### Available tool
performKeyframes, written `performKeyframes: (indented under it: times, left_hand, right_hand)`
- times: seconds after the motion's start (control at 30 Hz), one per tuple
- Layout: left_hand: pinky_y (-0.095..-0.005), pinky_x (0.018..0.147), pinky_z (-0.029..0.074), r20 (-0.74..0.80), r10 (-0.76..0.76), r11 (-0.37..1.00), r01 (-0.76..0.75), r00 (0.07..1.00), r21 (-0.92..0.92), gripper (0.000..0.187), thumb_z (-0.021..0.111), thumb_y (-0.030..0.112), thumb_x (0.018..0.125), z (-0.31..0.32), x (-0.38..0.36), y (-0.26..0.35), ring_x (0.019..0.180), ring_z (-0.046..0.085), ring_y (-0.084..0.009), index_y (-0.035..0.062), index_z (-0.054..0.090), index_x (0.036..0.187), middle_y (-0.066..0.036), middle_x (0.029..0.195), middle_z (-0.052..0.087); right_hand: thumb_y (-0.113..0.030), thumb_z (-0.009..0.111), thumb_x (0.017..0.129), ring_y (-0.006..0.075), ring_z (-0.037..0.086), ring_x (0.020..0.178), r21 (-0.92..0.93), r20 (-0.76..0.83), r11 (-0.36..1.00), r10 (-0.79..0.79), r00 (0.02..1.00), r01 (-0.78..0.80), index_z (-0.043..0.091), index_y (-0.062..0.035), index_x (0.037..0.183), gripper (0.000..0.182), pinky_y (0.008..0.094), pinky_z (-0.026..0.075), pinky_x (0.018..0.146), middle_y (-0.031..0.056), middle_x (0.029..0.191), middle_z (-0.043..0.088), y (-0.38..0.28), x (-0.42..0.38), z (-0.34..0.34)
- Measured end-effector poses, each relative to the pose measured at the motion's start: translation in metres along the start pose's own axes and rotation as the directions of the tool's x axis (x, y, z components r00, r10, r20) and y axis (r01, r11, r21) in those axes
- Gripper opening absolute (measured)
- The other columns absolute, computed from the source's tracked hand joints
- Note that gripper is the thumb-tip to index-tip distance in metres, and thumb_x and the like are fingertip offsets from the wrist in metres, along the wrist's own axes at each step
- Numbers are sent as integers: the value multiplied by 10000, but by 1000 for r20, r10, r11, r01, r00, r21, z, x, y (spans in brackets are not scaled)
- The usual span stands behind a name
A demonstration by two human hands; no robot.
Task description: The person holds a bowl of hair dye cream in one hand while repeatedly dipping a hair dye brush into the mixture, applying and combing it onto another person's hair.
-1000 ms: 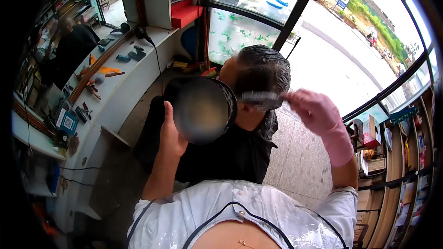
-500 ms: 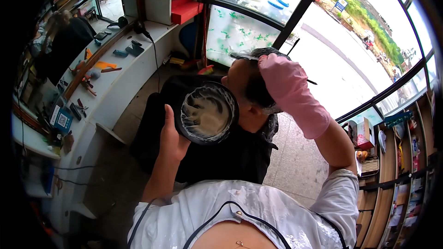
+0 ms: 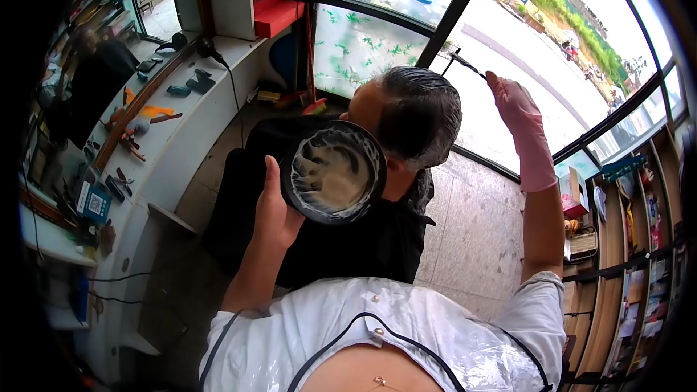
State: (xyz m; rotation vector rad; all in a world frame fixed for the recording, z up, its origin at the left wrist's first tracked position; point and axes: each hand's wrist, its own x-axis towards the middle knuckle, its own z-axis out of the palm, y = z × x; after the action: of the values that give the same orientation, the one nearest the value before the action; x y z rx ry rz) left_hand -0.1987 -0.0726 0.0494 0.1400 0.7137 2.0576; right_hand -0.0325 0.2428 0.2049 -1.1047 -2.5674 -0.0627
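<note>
My left hand point(image 3: 274, 210) grips a black bowl point(image 3: 321, 213) from its left side, thumb up along the rim. Pale, creamy paste point(image 3: 341, 178) is smeared round the inside. In a pink glove, my right hand point(image 3: 519, 120) is raised at the right, its fingers pinched on a dark hair dye brush point(image 3: 468, 64). The brush points left, apart from the head. In front of me sits a person in a black cape point(image 3: 239, 196); their dark hair point(image 3: 428, 112) looks wet and combed back, with whitish paste near the ear.
A white counter point(image 3: 174, 147) with a mirror runs along the left, bearing a hair dryer point(image 3: 209, 51), clippers and small tools. Shelves point(image 3: 606, 297) full of goods line the right. Ahead are large windows point(image 3: 508, 80) onto a road. A broom point(image 3: 314, 106) stands by the red box point(image 3: 279, 17).
My right hand has lifted off the person's hair and moved up and right with the brush, uncovering the head. The bowl has shifted slightly right in view.
</note>
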Motion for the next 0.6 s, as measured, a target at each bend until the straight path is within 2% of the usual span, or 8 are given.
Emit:
performKeyframes:
  times: [0.07, 0.1, 0.13, 0.27, 0.3, 0.43, 0.5, 0.6]
  left_hand:
    - [-375, 954, 386, -3, 4, 1000, -4, 1000, -6, 662, 341, 559, 889, 3, 0, -1, 1113, 488, -233, 1, 446, 1229, -108, 1218, 513]
    - [-375, 954, 386, -4, 0, 1000, 0, 1000, -4, 662, 341, 559, 889, 4, 0, -1, 1113, 488, -233, 1, 446, 1229, -108, 1218, 513]
    - [-374, 955, 387, -3, -2, 1000, 2, 1000, -1, 666, 342, 561, 887, 4, -1, -1, 1113, 490, -233, -2, 446, 1228, -109, 1218, 513]
    - [-375, 957, 390, 14, 4, 1000, -4, 1000, -3, 673, 348, 562, 884, 1, -3, 1, 1110, 495, -233, -9, 446, 1225, -112, 1214, 515]
    - [-375, 957, 390, 14, 6, 1000, -6, 1000, -4, 673, 348, 562, 884, 1, -4, 1, 1110, 495, -233, -9, 446, 1225, -112, 1214, 515]
    - [-375, 957, 393, -2, 13, 1000, -13, 1000, -27, 664, 351, 555, 886, -3, -7, 2, 1107, 499, -231, -9, 449, 1222, -112, 1211, 517]
    - [-375, 958, 393, 5, 10, 999, -10, 1000, -41, 659, 351, 552, 887, -3, -9, 1, 1106, 500, -231, -7, 451, 1220, -112, 1210, 518]
    - [-377, 954, 394, -74, 8, 1000, -9, 997, -11, 653, 352, 549, 889, 1, -9, 2, 1105, 499, -233, -3, 443, 1226, -112, 1202, 522]
  right_hand:
    - [-400, 394, 916, 286, 559, 652, 29, -92, 998, -44, 995, 47, 621, -44, 835, 430, 382, 420, 632, 139, 686, 592, -20, -12, -10]
    - [-395, 403, 916, 256, 551, 642, 141, -46, 989, -44, 998, 50, 616, -52, 805, 419, 370, 409, 620, 126, 676, 587, -33, -15, -13]
    - [-375, 435, 913, 229, 555, 634, 167, -49, 979, -111, 993, 118, 606, -51, 791, 386, 350, 401, 597, 110, 665, 580, -47, -20, -16]
    - [-348, 494, 893, 257, 571, 635, 15, 140, 970, -241, 960, 242, 603, -35, 795, 345, 376, 440, 616, 125, 666, 573, -95, -20, -13]
    - [-349, 501, 885, 284, 590, 655, -45, 107, 966, -250, 962, 256, 613, -32, 793, 348, 400, 455, 632, 137, 681, 587, -104, -23, -10]
    - [-329, 526, 865, 320, 614, 704, -156, 164, 966, -179, 970, 205, 638, -27, 814, 326, 402, 458, 624, 161, 728, 620, -92, -8, -5]
    - [-306, 528, 862, 320, 609, 694, -182, 95, 968, -156, 983, 172, 636, -27, 828, 301, 405, 454, 621, 164, 738, 621, -77, -3, -14]
    - [-295, 520, 865, 315, 602, 677, -190, 27, 977, -96, 995, 100, 629, -21, 834, 296, 409, 449, 615, 169, 731, 613, -75, -11, -22]
